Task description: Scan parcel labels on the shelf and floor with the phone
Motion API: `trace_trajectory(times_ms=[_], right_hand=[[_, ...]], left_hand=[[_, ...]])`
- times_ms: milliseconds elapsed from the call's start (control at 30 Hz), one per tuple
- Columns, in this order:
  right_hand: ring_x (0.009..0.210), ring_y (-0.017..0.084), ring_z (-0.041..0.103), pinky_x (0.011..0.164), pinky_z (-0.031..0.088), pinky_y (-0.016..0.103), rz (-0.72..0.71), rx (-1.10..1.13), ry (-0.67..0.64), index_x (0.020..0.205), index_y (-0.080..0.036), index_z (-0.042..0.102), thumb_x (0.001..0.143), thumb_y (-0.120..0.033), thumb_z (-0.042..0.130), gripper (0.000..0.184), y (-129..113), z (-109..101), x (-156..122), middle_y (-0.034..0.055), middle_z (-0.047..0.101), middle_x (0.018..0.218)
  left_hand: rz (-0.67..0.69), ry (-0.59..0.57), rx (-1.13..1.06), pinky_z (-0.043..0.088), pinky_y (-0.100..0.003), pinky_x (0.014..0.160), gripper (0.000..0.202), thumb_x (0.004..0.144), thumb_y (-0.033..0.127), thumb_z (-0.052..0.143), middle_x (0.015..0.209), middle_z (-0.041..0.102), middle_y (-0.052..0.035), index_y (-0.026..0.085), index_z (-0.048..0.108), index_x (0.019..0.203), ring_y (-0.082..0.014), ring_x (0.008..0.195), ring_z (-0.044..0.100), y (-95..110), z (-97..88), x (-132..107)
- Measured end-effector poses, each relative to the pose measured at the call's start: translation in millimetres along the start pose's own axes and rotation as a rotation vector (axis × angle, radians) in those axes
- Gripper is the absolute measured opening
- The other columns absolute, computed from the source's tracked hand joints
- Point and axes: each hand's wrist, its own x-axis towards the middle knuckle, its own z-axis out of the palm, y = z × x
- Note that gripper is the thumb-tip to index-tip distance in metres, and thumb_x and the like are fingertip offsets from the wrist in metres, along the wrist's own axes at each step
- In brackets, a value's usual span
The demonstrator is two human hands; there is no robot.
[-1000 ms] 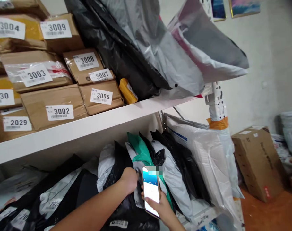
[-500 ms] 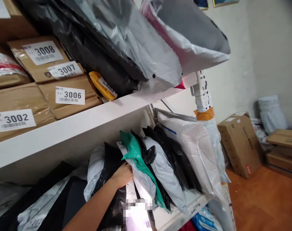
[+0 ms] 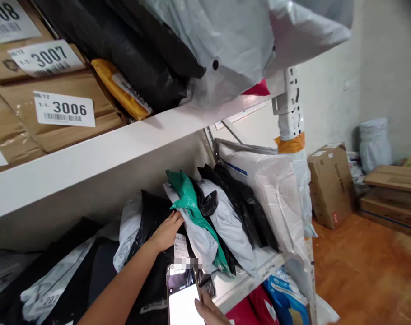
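My left hand (image 3: 167, 232) reaches onto the lower shelf. Its fingers stretch over the top of a black parcel bag (image 3: 153, 205) and touch the edge of a grey-white parcel bag (image 3: 199, 239). Below the fingers a white label (image 3: 180, 246) shows on a black bag. A green parcel bag (image 3: 188, 198) leans just right of the fingertips. At the bottom of the view my right hand (image 3: 210, 311) is closed round a phone (image 3: 185, 300) with a bright, mostly white screen. Part of that hand is cut off by the frame.
More bags stand to the right, with a large white padded parcel (image 3: 266, 176) by the shelf post (image 3: 291, 108). On the upper shelf edge (image 3: 124, 140) sit labelled cardboard boxes (image 3: 19, 108) and overhanging bags (image 3: 226, 45). Boxes (image 3: 330, 185) stand on the floor. Red bags (image 3: 253, 309) lie below.
The view has shifted, so the upper shelf's boxes slide left. The phone has come up further into view, with more of my right hand showing. My left hand's fingers look straighter.
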Motion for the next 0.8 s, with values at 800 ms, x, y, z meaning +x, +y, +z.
trace_trajectory(times_ms=[800], right_hand=[[0.076,0.031,0.071,0.077,0.055,0.046,0.124,0.255,-0.066,0.112,-0.011,0.063,0.062,-0.078,0.058,0.084,-40.8,35.3,-5.2,0.0143,0.075,0.084]], left_hand=[[0.127,0.028,0.025,0.015,-0.043,0.116,0.059,0.081,0.008,0.053,0.139,0.044,-0.0053,0.029,0.041,0.135,-0.0175,0.135,0.031,-13.9,-3.2,-3.8]])
